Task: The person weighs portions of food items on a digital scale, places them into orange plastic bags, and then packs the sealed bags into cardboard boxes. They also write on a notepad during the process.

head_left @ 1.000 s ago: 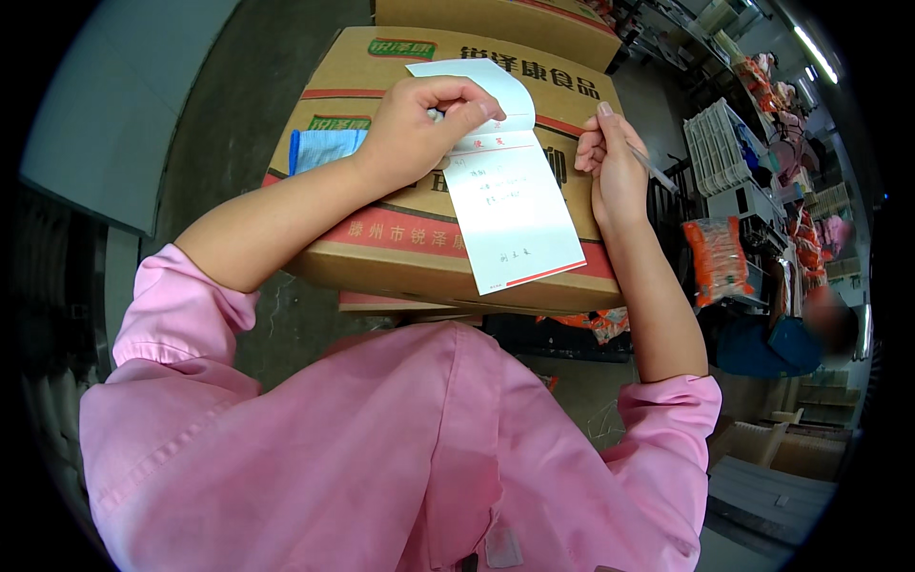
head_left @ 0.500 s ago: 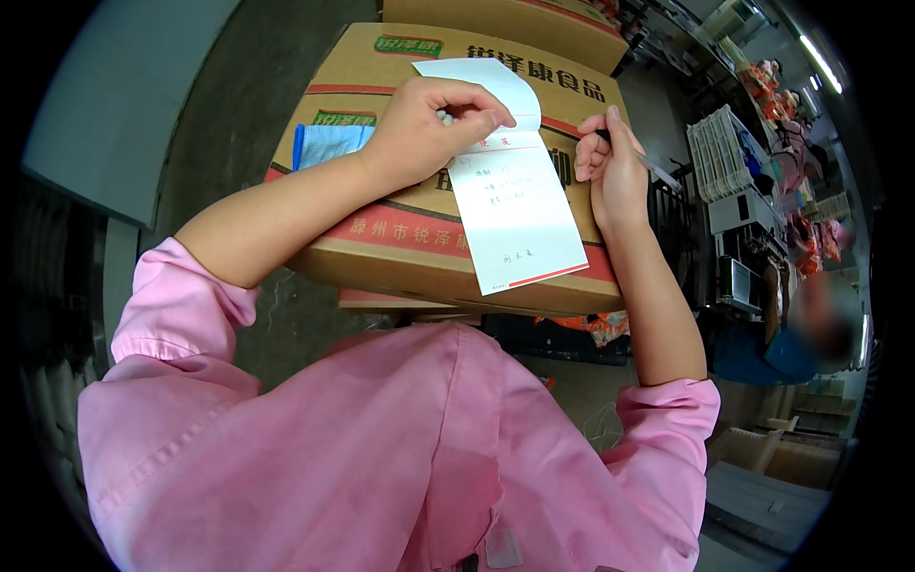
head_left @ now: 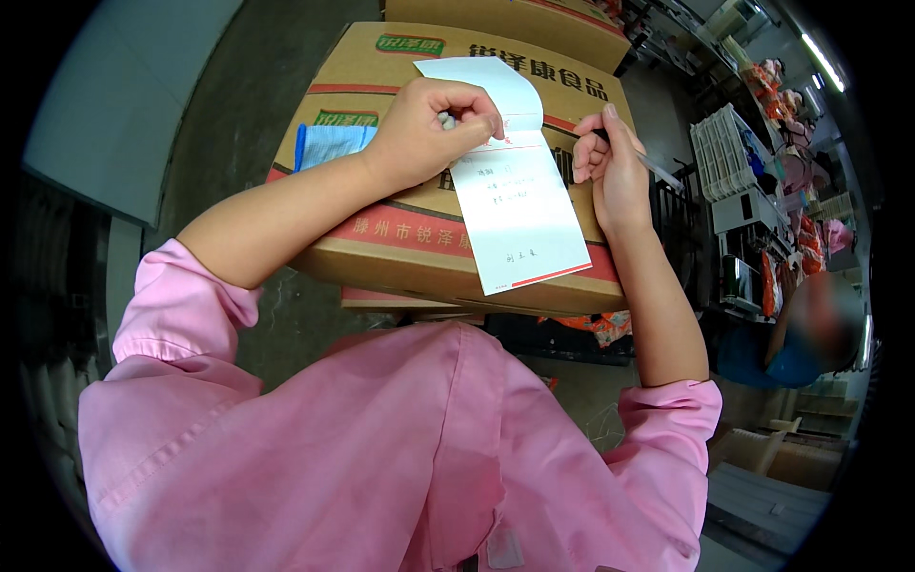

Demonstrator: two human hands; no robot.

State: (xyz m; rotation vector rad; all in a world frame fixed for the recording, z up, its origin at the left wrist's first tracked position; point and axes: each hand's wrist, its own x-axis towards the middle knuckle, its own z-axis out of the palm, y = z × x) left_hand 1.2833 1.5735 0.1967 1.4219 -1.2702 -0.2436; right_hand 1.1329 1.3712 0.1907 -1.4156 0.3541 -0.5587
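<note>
A white notepad [head_left: 529, 224] with a red heading and handwritten lines lies on a cardboard box, its top leaf folded back and curling at the far end. Over the pad's left edge rests my left hand [head_left: 429, 129], with thumb and forefinger pressed together near the fold. A small pale bit shows among its curled fingers; I cannot make out what it is. To the right of the pad, my right hand [head_left: 618, 176] is closed round a pen [head_left: 660, 172], whose dark end points at the pad and whose clear barrel sticks out to the right.
The cardboard box [head_left: 381, 253] has red bands and dark print. A light blue cloth [head_left: 334, 145] lies at its left side. Another carton [head_left: 515, 24] stands beyond it. Stacked white crates [head_left: 720, 153] and a person in blue [head_left: 762, 357] are at the right.
My left thumb and forefinger have shifted very slightly at the pad's fold. My right hand keeps the pen in place. The person at the right has moved a little.
</note>
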